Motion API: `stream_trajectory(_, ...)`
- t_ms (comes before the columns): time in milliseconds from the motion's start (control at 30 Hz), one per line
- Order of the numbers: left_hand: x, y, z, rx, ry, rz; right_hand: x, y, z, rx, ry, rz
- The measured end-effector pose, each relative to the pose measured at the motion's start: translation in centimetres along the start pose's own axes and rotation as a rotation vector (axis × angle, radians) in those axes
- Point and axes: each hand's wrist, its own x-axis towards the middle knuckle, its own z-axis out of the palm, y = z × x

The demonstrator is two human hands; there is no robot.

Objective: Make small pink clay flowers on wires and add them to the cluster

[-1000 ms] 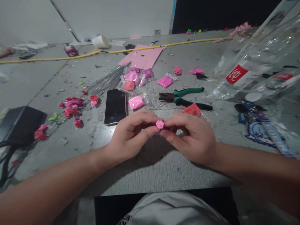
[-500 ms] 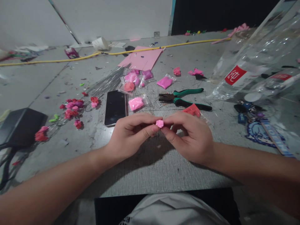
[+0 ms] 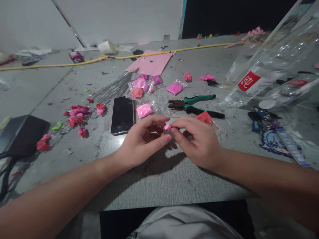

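A small pink clay flower [image 3: 167,127] is pinched between the thumb and forefinger of my right hand [image 3: 198,137], above the near part of the table. Around its left side my left hand [image 3: 143,141] is open, thumb and fingers apart, the fingertips close to the flower. Just beyond my hands lie a bag of pink clay [image 3: 144,110] and an opened red clay packet [image 3: 204,117], the latter partly behind my right hand. Pliers with green and black handles [image 3: 185,103] rest farther back. A phone [image 3: 122,115] lies left of the bag, its screen dark.
Clusters of red and pink clay flowers on wires [image 3: 78,114] lie at left, near a black box-shaped object [image 3: 27,134]. Thin wires [image 3: 113,88] and a pink sheet [image 3: 151,63] are farther back. Plastic bottles [image 3: 261,79] and keys with a keychain [image 3: 276,141] are at right.
My left thumb and fingers have spread apart, letting go of the pink clay flower. My right hand has shifted slightly left with it, and the flower has turned.
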Motion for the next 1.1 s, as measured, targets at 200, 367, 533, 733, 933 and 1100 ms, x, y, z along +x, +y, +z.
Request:
stream_trajectory(200,0.2,-0.3,-0.2,0.097,0.011,-0.054,0.2,-0.1,0.4,0.417,0.016,0.472)
stream_trajectory(367,1.3,-0.9,-1.4,0.368,0.085,-0.042,1.0,0.5,0.7,0.783,0.088,0.717)
stream_trajectory(533,2.2,-1.2,-2.5,0.529,0.173,0.004,1.2,1.1,1.0,0.905,0.112,0.813)
stream_trajectory(733,3.7,1.4,-5.4,0.924,0.267,0.118,1.3,1.5,1.1,0.91,0.087,0.883)
stream_trajectory(933,5.9,4.1,-13.5,1.421,0.296,-0.206,1.0,2.2,1.3,0.888,0.047,0.86)
stream_trajectory(1100,6.7,2.8,-17.5,1.556,0.268,-0.496,0.9,2.1,1.3,0.869,0.02,0.823)
